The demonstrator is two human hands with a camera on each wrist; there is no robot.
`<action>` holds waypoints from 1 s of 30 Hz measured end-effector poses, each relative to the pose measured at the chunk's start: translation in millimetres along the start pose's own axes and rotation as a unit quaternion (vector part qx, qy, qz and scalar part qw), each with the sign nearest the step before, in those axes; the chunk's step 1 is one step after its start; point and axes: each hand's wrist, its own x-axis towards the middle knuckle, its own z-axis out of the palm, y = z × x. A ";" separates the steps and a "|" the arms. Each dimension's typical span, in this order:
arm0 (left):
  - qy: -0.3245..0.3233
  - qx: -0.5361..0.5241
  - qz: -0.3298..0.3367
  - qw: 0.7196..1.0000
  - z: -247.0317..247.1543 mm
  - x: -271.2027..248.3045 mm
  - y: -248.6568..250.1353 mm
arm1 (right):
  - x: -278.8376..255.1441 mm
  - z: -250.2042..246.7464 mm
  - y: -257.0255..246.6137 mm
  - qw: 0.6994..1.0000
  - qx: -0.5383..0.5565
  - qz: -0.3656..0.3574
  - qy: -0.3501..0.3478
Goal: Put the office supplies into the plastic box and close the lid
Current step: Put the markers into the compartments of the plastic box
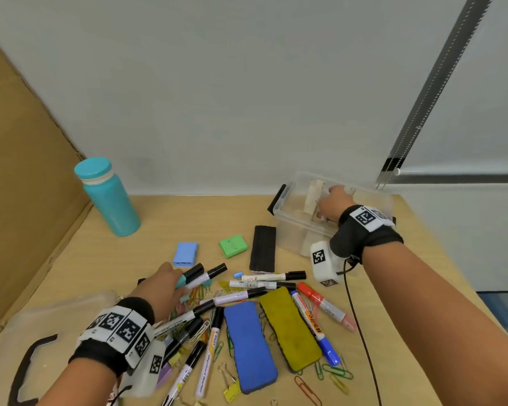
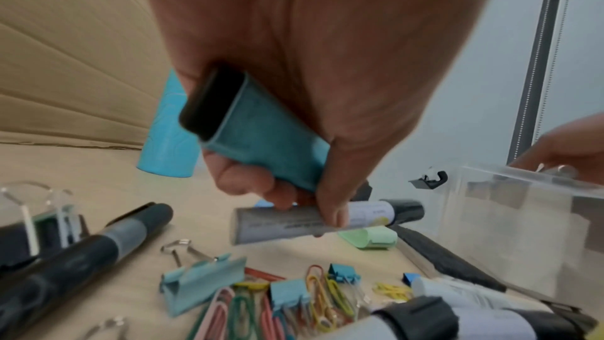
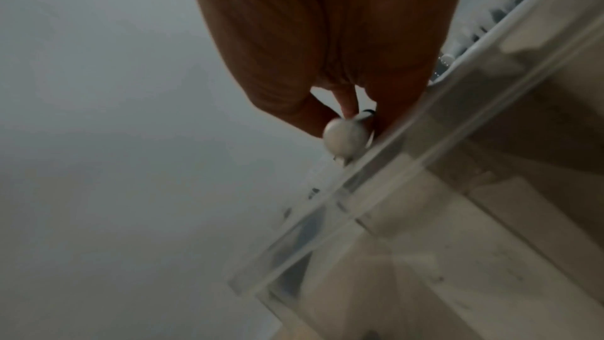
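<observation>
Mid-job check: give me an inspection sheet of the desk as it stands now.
Surface: wooden desk, mostly covered near the front.
Job's things: open plastic box at the back right; lid lying front left; markers, blue eraser, yellow eraser, black eraser, paper clips and binder clips still loose.
Clutter: teal bottle.
Hands: left hand grips a teal holder and one marker; right hand over the box, pinching a small blurred thing.
Cables: black cable running from the right wrist.
Surroundings: cardboard panel left, wall behind.
</observation>
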 end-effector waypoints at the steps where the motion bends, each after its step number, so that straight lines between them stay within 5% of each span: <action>1: 0.005 -0.004 0.003 1.000 0.4 0.0 0.4 | -0.4 1.0 -2.9 0.999 -0.041 -0.008 -0.012; 5: 0.019 -0.020 0.016 1.000 1.1 -1.7 0.1 | -18.6 -1.4 -11.0 0.994 -0.083 -0.043 -0.065; 8: 0.029 -0.028 0.021 0.999 2.0 -4.6 -2.4 | -35.3 -7.2 0.4 0.995 -0.007 -0.077 -0.055; 13: 0.031 -0.023 0.014 0.999 4.5 -9.7 -5.5 | -43.8 -17.9 52.6 0.970 0.048 -0.175 0.162; 16: 0.032 -0.012 0.018 0.999 3.7 -12.1 -2.6 | -35.5 -26.2 81.6 0.965 -0.027 -0.100 0.242; 20: 0.047 -0.018 0.025 0.998 -2.6 -18.1 8.7 | -24.3 -26.0 96.8 0.991 0.038 0.079 0.105; 30: 0.121 -0.117 0.126 0.978 -39.6 -21.8 84.5 | -38.8 -5.2 88.1 0.992 0.080 0.013 0.099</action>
